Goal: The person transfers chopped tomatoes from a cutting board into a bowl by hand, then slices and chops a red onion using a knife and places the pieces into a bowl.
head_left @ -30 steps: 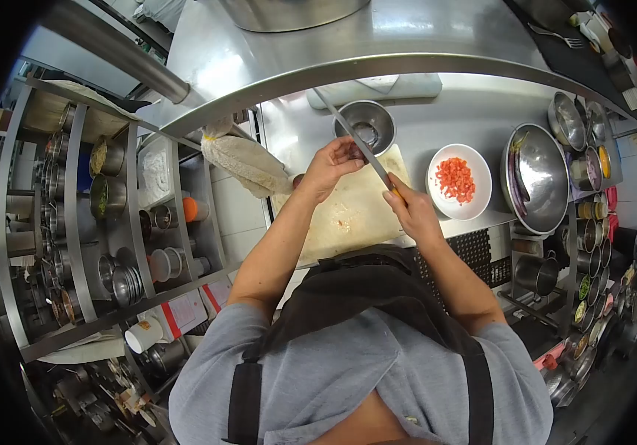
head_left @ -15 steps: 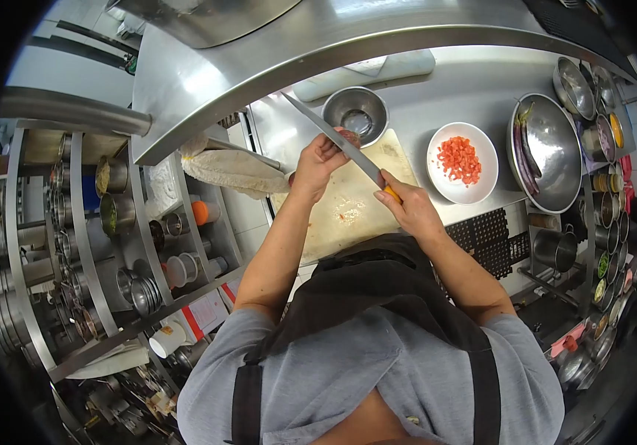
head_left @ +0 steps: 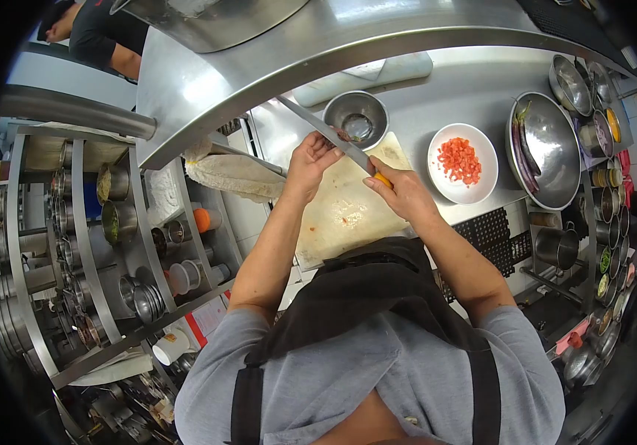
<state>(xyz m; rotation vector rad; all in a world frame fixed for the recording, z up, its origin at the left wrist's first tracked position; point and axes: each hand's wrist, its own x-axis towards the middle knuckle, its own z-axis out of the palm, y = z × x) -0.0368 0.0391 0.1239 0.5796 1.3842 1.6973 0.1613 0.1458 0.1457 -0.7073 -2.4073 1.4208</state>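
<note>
My right hand (head_left: 403, 194) grips the yellow handle of a long knife (head_left: 318, 124), whose blade points up and left across my other hand. Behind the blade, my left hand (head_left: 309, 165) has its fingers bent around a small dark red piece (head_left: 346, 135), mostly hidden by the knife. Both hands are above a stained cutting board (head_left: 355, 200) with a few wet red bits on it. Just beyond the piece is a steel bowl (head_left: 369, 104). To the right, a white bowl (head_left: 452, 191) holds diced red pieces (head_left: 459, 160).
A large steel bowl (head_left: 559, 152) with long purple eggplants stands at the right. A raised steel shelf (head_left: 259, 70) crosses above the counter. A cloth (head_left: 233, 174) hangs at the left, beside racks of pans. At the upper left is another person (head_left: 107, 37).
A person has come into view at the upper left. My right hand has shifted slightly up and left with the knife. My left hand has moved slightly down and left.
</note>
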